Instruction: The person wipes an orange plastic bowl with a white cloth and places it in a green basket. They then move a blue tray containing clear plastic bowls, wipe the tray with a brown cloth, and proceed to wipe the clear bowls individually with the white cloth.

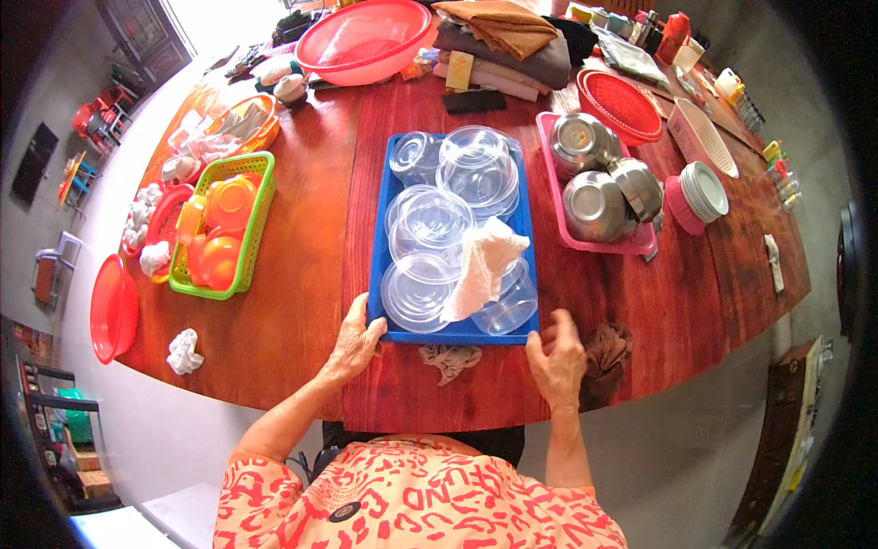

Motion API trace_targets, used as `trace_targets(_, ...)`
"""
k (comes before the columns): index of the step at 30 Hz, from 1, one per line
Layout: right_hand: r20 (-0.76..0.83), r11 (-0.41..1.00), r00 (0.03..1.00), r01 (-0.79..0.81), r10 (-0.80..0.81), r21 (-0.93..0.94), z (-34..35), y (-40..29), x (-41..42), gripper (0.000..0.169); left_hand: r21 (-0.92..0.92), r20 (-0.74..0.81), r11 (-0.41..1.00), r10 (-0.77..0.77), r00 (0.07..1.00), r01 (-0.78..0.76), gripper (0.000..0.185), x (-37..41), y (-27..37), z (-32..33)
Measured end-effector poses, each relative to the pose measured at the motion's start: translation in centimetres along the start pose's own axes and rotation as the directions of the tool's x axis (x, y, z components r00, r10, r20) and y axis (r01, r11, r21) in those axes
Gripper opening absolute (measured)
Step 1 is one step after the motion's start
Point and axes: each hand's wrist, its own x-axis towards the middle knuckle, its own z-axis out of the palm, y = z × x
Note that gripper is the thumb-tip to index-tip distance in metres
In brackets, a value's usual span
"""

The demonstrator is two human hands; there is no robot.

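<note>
A blue plastic tray (461, 338) lies on the wooden table in front of me. Clear plastic bowls (432, 230) and a clear plastic container (511, 305) fill it, with a crumpled whitish cloth (483, 267) on top. My left hand (358, 341) grips the tray's near left corner, thumb on the rim. At the near right corner is my right hand (559, 360), thumb at the corner and fingers apart; whether it presses on the tray I cannot tell. A crumpled greyish cloth (451, 360) lies against the tray's near edge.
Left stands a green basket (255, 257) of orange cups; right, a pink tray (564, 230) of steel bowls. White plates (706, 189) are beyond it. A brown cloth (607, 350) lies beside my right hand, a white cloth (184, 351) at left. Folded fabrics (507, 51) and a red basin (363, 41) are at back.
</note>
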Motion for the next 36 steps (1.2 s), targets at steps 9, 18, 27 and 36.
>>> trace_targets(9, -0.164, 0.856, 0.844, 0.481, -0.51, -0.189, 2.1, -9.7, 4.5, 0.065, 0.352, -0.24, 0.855, 0.476, 0.846, -0.382, 0.054, -2.5, 5.9, 0.6)
trace_targets(18, -0.186, 0.516, 0.517, 0.855, -0.835, 0.06, 4.4, -9.6, -2.9, 0.021, -0.264, 0.043, 0.947, 0.203, 0.978, -0.185, 0.037, -6.5, 11.4, 3.7)
trace_targets(27, 0.055, 0.793, 0.821, 0.564, -0.568, -0.232, 7.9, -3.1, -7.2, 0.034, 0.211, 0.017, 0.968, 0.136, 0.991, -0.136, 0.012, -9.6, 3.5, 1.5)
trace_targets(36, 0.023, 0.713, 0.812, 0.526, -0.584, -0.464, 5.5, 1.9, -6.4, 0.009, 0.768, 0.201, 0.393, 0.601, 0.774, -0.505, 0.029, -7.7, -3.1, 0.7)
